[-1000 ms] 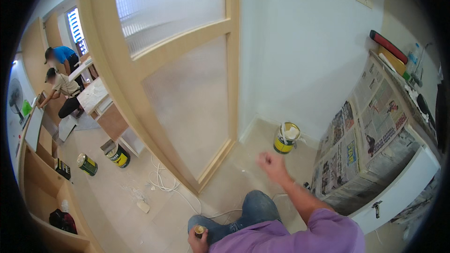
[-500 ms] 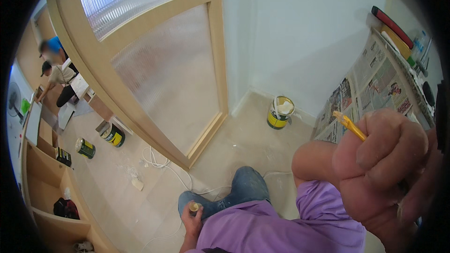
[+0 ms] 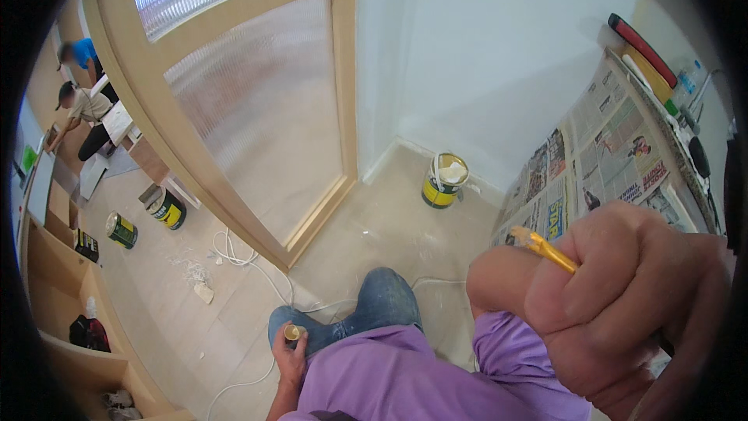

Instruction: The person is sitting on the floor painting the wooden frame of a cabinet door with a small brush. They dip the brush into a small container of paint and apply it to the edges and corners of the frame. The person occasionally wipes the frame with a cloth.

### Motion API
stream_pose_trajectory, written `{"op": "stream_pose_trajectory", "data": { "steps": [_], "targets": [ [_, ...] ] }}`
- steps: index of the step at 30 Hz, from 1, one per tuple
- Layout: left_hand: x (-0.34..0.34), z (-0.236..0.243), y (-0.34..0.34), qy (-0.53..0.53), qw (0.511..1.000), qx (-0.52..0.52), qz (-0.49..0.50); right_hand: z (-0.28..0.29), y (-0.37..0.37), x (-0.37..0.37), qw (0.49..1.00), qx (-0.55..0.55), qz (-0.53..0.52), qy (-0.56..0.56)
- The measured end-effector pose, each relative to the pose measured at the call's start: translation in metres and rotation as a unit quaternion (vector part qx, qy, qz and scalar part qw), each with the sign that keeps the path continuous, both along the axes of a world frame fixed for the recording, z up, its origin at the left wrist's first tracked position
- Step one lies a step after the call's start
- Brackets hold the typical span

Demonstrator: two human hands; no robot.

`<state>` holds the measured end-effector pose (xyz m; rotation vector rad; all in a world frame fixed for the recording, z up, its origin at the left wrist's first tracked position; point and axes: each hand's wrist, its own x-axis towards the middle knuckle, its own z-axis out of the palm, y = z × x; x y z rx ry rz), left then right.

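Note:
My right hand point(image 3: 623, 281) is raised close to the camera, its fingers curled tight around a small yellow paintbrush point(image 3: 553, 252). The brush's pale, ragged tip points up and left, touching nothing that I can see. Down at lower left, my left hand point(image 3: 293, 360) rests by my jeans-clad knee. It grips a small cup point(image 3: 294, 333) with something pale yellow inside. Part of the brush handle is hidden within my right fist.
A wooden door with ribbed glass point(image 3: 292, 245) stands ahead. Beside the wall is an open paint can point(image 3: 441, 193); newspaper point(image 3: 576, 160) hangs over a counter at right. White cable point(image 3: 234, 253) crosses the floor. Two people point(image 3: 87, 105) work at far left near more cans point(image 3: 166, 212).
The view has shifted slightly, so the room sits further left. My right hand and the brush have moved left and lower in view. The cup stays in my left hand.

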<state>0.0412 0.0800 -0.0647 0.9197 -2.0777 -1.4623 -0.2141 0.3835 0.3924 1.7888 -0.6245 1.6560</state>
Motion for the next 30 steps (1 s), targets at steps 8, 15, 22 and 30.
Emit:
{"op": "stream_pose_trajectory", "data": {
  "steps": [8,15,22,30],
  "targets": [
    [0.000,-0.009,0.000,-0.002,1.000,-0.017,0.003,0.006,0.000,0.004,0.999,0.024,0.018,-0.012],
    [-0.003,-0.016,-0.002,0.007,0.999,0.025,0.025,-0.002,-0.026,-0.009,0.994,0.086,0.032,-0.057],
    [0.000,-0.020,-0.022,-0.018,0.999,-0.009,0.029,-0.015,-0.055,-0.020,0.980,0.148,0.057,-0.121],
    [-0.003,-0.034,-0.020,-0.012,0.998,0.037,0.051,-0.162,-0.115,-0.094,0.732,0.434,-0.321,-0.415]
  ]
}}
